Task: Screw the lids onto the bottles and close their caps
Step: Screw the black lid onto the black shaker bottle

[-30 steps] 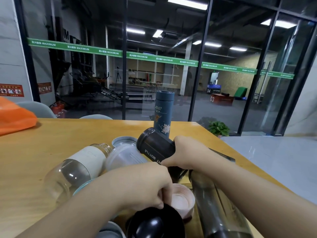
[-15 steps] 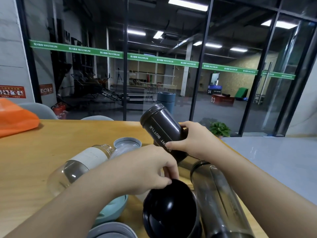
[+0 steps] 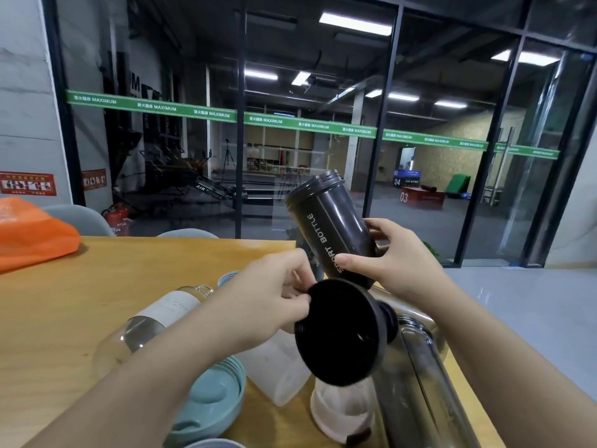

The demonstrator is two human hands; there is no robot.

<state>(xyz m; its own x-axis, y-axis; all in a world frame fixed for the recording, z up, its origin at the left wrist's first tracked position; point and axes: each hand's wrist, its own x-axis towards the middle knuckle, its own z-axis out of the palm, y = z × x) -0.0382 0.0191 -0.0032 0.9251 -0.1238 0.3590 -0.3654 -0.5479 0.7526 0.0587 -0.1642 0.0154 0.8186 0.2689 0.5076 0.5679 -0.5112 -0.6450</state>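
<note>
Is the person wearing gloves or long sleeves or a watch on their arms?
No. Both forearms are bare right down to the picture's edge, with no sleeves showing. The left hand and right hand have no gloves, and no rings or watch can be seen. The fingers look bare, with short nails.

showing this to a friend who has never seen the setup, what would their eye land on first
First, the dark sport bottle held up at centre frame, tilted with its open threaded mouth up and to the left, in the grip of the right hand. Just below it, the left hand pinches the rim of a black lid, not yet on the bottle. Beneath lie other bottles and lids on the wooden table, and an orange bag sits at far left.
</note>
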